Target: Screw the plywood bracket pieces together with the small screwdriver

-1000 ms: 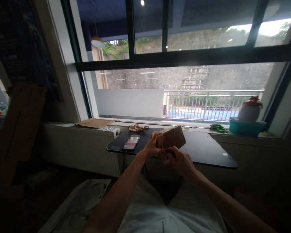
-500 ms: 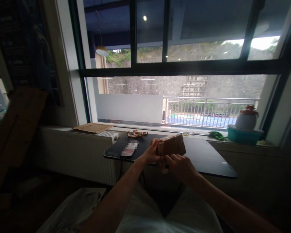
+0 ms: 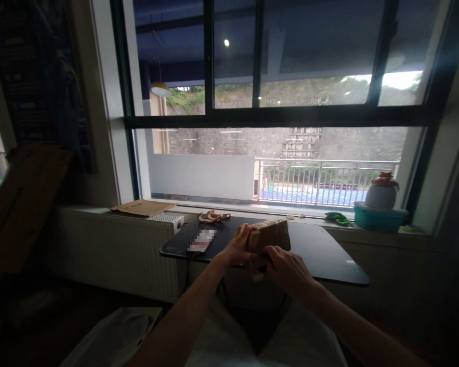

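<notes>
Dimly lit against the bright window, both hands meet on a brown block [image 3: 272, 233] held just above the near edge of a black table [image 3: 325, 257]. The left hand [image 3: 237, 247] is closed on the block's left end, thumb on top and fingers wrapped behind it, where they are hidden. The right hand [image 3: 286, 266] is curled against the block's near lower side, knuckles toward the camera; its fingertips are tucked under and cannot be seen, so whether they also pinch something small is unclear. A pale stub [image 3: 257, 276] sticks out below the block between the two hands, too dark to make out. The block's surface detail is lost in the shade.

Left of the left hand a phone [image 3: 201, 240] lies flat on the table, its face blurred. Beyond that hand, at the table's far edge, lie some curved wood pieces [image 3: 212, 216], their shapes hard to read. Farther left a cardboard sheet [image 3: 142, 208] rests on the sill. Well beyond and right of the right hand a green thing [image 3: 338, 218] lies on the sill beside a teal tub [image 3: 380, 218], which carries a white jar [image 3: 382, 191]. Both forearms run out of the bottom of the view.
</notes>
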The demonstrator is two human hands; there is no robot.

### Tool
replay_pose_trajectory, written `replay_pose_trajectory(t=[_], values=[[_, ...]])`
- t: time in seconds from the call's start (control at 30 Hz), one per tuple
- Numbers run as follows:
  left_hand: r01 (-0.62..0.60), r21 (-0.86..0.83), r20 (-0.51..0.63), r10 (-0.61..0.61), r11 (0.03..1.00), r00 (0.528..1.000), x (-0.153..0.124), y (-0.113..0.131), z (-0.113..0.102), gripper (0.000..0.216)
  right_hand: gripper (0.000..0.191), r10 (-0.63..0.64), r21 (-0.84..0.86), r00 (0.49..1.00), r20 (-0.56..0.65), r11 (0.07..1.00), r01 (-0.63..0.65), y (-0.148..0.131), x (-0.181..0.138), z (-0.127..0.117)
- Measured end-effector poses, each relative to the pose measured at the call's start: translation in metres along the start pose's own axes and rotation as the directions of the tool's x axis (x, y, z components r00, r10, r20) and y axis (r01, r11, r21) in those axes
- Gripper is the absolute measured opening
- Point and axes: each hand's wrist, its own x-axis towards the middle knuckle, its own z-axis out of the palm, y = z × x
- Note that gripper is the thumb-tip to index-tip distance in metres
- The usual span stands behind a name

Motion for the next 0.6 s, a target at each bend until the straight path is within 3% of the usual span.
replay_pose_trajectory(t=[0.17, 0.27, 0.37, 0.6], values=[[-0.01, 0.001, -0.006, 0.01, 1.0, 1.0, 0.001, -0.001, 0.0, 0.085, 0.017, -0.171, -0.112, 0.985, 0.04, 0.978, 0.174, -0.001, 0.004, -0.006], [-0.015, 0.001, -0.013, 0.015, 1.0, 1.0, 0.002, 0.001, 0.001, 0.085, 0.018, -0.197, -0.114, 0.979, 0.046, 0.973, 0.201, 0.001, 0.004, -0.001], [-0.016, 0.005, -0.021, 0.016, 1.0, 1.0, 0.002, 0.003, 0.002, 0.082, 0.022, -0.138, -0.076, 0.99, 0.017, 0.987, 0.138, -0.001, 0.001, 0.005], [0.01, 0.026, -0.026, -0.009, 1.0, 1.0, 0.0, 0.005, 0.006, 0.084, 0.031, 0.143, 0.057, 0.989, -0.04, 0.988, -0.14, -0.005, -0.009, 0.021]])
